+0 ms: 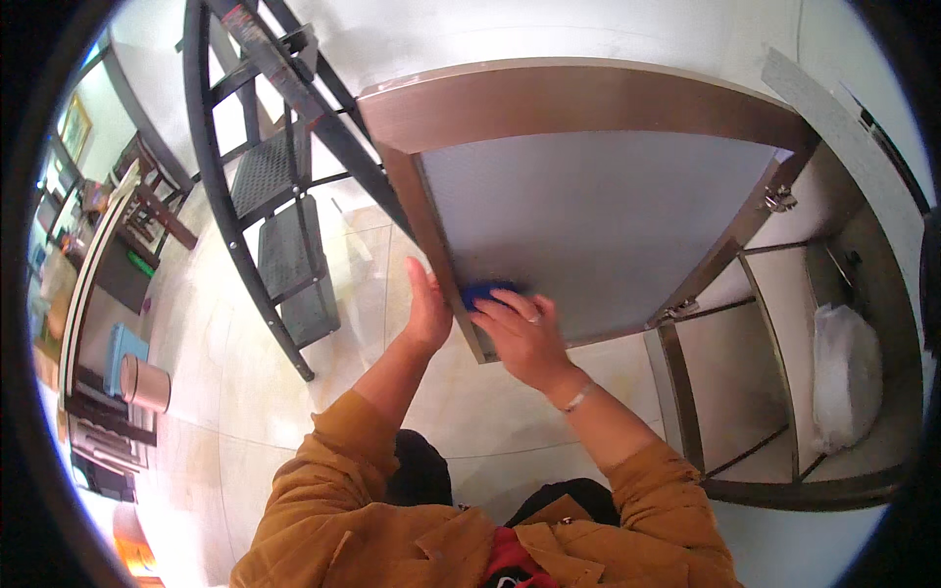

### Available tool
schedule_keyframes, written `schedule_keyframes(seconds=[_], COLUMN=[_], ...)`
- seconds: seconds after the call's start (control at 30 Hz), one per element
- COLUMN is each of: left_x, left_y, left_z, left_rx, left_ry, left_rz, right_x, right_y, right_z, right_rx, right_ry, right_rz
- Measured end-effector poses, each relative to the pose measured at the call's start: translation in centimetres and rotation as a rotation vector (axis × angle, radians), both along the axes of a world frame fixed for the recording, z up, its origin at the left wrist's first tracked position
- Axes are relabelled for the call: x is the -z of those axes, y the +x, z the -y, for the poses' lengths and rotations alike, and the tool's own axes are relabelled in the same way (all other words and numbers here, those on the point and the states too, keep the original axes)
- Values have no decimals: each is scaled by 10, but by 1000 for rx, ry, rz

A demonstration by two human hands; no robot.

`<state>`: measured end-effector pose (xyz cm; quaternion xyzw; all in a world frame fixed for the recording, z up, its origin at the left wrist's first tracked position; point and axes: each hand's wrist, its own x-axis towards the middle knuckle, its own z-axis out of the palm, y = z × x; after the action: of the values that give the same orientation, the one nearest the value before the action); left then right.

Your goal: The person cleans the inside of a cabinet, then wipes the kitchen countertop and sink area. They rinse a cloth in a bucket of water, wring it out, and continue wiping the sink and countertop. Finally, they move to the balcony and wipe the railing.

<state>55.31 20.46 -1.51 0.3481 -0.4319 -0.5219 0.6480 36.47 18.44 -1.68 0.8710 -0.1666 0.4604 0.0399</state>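
A cabinet door (588,220) with a brownish metal frame and a greyish inner panel stands swung out on its hinges. My right hand (522,334), with a ring and a bracelet, presses a blue cloth or sponge (489,292) against the panel's lower left corner, beside the frame. Part of the blue item is hidden under the fingers. On the outer side of the door's left edge is my left hand (430,305), thumb raised and palm against or close to the frame; its fingers are partly hidden behind it.
A black folding stepladder (287,242) stands left of the door, close to its edge. At right, the open cabinet (735,367) has divided compartments and a white plastic-wrapped item (845,378). Door hinges (779,198) join it. Far left are a table (88,294) and a pink bin (145,382).
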Motion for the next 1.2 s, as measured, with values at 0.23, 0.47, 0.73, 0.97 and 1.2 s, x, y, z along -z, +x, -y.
schedule_keyframes(seconds=[0.23, 0.47, 0.73, 0.97, 1.2], left_x=[7, 35, 20, 25, -81], left_y=[-6, 27, 40, 21, -57], left_z=[12, 13, -19, -85, -114], left_rx=[-297, -227, -279, 336, 492], left_ry=[3, 57, -176, 344, 639], left_rz=[199, 179, 663, -384, 166], right_x=[-108, -84, 98, 166, 100], right_y=[-74, 37, 36, -48, -163], right_z=[62, 64, -40, -75, -127], right_rx=[423, -10, 33, -41, 458], right_ry=[5, -179, 321, 1341, 1997], right_rz=[728, 396, 207, -692, -123])
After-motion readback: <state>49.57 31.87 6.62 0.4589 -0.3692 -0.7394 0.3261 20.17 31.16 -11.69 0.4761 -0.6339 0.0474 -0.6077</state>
